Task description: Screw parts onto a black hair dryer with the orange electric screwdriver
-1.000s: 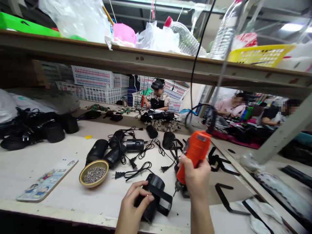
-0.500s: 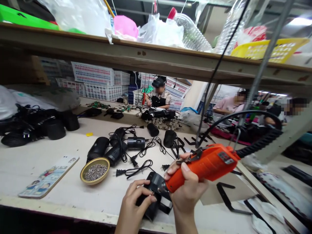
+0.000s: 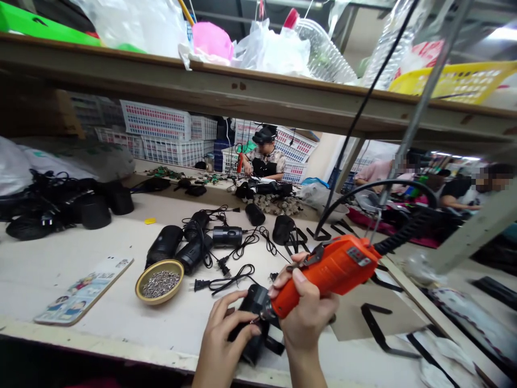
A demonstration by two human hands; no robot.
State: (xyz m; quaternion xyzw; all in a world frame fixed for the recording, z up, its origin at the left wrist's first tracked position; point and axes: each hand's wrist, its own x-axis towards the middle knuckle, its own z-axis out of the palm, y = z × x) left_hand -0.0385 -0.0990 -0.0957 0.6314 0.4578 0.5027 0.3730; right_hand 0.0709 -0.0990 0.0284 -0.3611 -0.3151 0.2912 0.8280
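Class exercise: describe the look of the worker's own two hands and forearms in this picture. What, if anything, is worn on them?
Both the left hand and the right hand are bare: no gloves, rings, watch or bracelet show. Both forearms are uncovered to the picture's bottom edge, with no sleeve in view. Fingernails look short and unpainted.

Brass bowl (image 3: pixel 159 281) of screws on the bench (image 3: pixel 60 258). Just left of the bowl, a printed card (image 3: pixel 83 291). Behind it, black cylinders (image 3: pixel 177 245) tangled in plug cords (image 3: pixel 226 275). Far left of the bowl, a heap of black parts (image 3: pixel 52 202). Well behind, white crates (image 3: pixel 161 129) and a seated person (image 3: pixel 264 159). Above, a shelf (image 3: pixel 242 97) with bags (image 3: pixel 274 48), a bottle (image 3: pixel 323 51), a yellow basket (image 3: pixel 448 83)
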